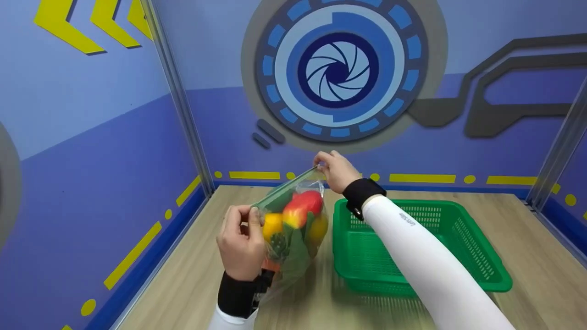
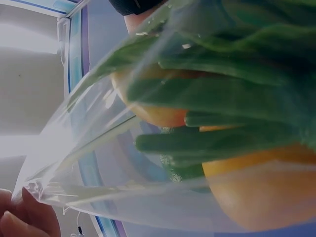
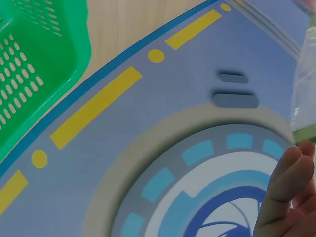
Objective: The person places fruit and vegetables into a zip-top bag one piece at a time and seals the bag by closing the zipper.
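A clear plastic bag with a green band along its top edge [image 1: 283, 189] hangs between both hands above the table. My left hand [image 1: 240, 247] pinches the near left corner of that edge between thumb and fingers. At the far right corner, my right hand [image 1: 339, 173] pinches the other end. Inside the bag are a red and yellow fruit-like piece [image 1: 302, 207], a yellow-orange round one [image 1: 274, 223] and long green pieces [image 2: 197, 96]. The green pieces partly cover the round ones in the left wrist view. Whether the bag's bottom touches the table I cannot tell.
A green perforated plastic basket [image 1: 373, 254] stands on the wooden table [image 1: 518, 229], right of the bag and partly below my right forearm. Blue printed wall panels [image 1: 220, 119] rise behind and at both sides, with metal posts [image 1: 176, 87] at the corners.
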`<action>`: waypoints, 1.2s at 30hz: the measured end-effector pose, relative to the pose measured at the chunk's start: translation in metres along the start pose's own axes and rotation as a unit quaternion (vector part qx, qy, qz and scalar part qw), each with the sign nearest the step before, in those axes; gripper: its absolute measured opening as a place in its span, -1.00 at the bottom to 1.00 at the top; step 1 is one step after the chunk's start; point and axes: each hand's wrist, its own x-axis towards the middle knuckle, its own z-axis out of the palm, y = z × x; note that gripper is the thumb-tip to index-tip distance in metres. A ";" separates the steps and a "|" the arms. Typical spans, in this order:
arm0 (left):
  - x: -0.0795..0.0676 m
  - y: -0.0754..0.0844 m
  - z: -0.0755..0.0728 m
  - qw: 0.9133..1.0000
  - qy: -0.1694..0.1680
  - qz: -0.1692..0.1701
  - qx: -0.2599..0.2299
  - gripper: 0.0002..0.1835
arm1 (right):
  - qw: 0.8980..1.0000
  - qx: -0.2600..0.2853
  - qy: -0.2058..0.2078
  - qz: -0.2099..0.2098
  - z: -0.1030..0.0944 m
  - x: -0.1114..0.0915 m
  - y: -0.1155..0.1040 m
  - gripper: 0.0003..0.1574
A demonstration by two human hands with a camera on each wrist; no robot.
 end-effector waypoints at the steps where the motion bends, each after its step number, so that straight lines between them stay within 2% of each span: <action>1: 0.000 0.000 0.000 1.000 0.000 0.001 0.001 -0.87 | 1.000 0.001 -0.003 0.007 0.000 0.000 0.002 -0.80; 7: -0.001 0.001 0.002 1.000 -0.002 -0.003 -0.007 -0.87 | 0.999 0.009 0.008 0.036 0.000 -0.001 0.004 -0.77; 9: 0.000 0.001 0.003 1.000 -0.004 -0.012 -0.014 -0.88 | 0.998 0.031 0.019 0.043 0.003 -0.003 0.004 -0.77; 11: 0.000 0.001 0.003 0.999 -0.003 -0.023 -0.022 -0.88 | 0.995 0.078 0.026 0.055 0.007 -0.006 0.004 -0.76; 14: -0.001 0.001 0.003 0.999 0.001 -0.035 -0.026 -0.89 | 0.981 0.177 0.019 0.073 0.015 -0.014 0.005 -0.67; 17: 0.000 0.000 0.004 0.999 0.003 -0.041 -0.030 -0.89 | 0.953 0.288 -0.008 0.091 0.025 -0.025 -0.003 -0.53; 18: 0.000 0.000 0.004 0.999 0.001 -0.044 -0.032 -0.89 | 0.946 0.312 -0.011 0.093 0.028 -0.030 -0.008 -0.47; 19: 0.000 -0.001 0.004 0.998 -0.001 -0.048 -0.036 -0.89 | 0.944 0.317 -0.008 0.092 0.030 -0.036 -0.014 -0.43; 20: 0.000 0.000 0.004 0.998 -0.003 -0.053 -0.042 -0.89 | 0.947 0.310 -0.003 0.086 0.032 -0.043 -0.022 -0.42; 21: 0.000 0.000 0.004 0.997 -0.005 -0.058 -0.049 -0.89 | 0.957 0.282 0.003 0.074 0.034 -0.050 -0.029 -0.44; 23: 0.000 0.000 0.004 0.995 -0.011 -0.072 -0.064 -0.89 | 0.983 0.178 0.023 0.032 0.034 -0.065 -0.042 -0.60; 24: 0.000 0.001 0.004 0.994 -0.014 -0.079 -0.072 -0.89 | 0.992 0.118 0.033 0.020 0.033 -0.073 -0.048 -0.66; 26: -0.001 0.002 0.004 0.992 -0.023 -0.089 -0.086 -0.90 | 0.999 0.046 0.022 0.000 0.030 -0.088 -0.057 -0.70; 28: 0.000 0.003 0.005 0.992 -0.029 -0.089 -0.086 -0.90 | 0.999 0.037 -0.018 -0.017 0.027 -0.100 -0.063 -0.72; 29: 0.000 0.004 0.006 0.993 -0.031 -0.083 -0.083 -0.91 | 0.997 0.057 -0.047 -0.014 0.027 -0.105 -0.065 -0.66; 32: 0.004 0.008 0.012 0.998 -0.039 -0.038 -0.044 -0.95 | 0.985 0.114 -0.125 -0.012 0.029 -0.118 -0.069 0.01; 34: 0.009 0.012 0.019 0.999 -0.049 0.015 0.001 -0.98 | 0.981 0.127 -0.144 -0.025 0.036 -0.121 -0.069 0.37; 36: 0.014 0.015 0.026 0.996 -0.062 0.059 0.036 -1.00 | 0.979 0.140 -0.148 -0.033 0.043 -0.118 -0.067 0.51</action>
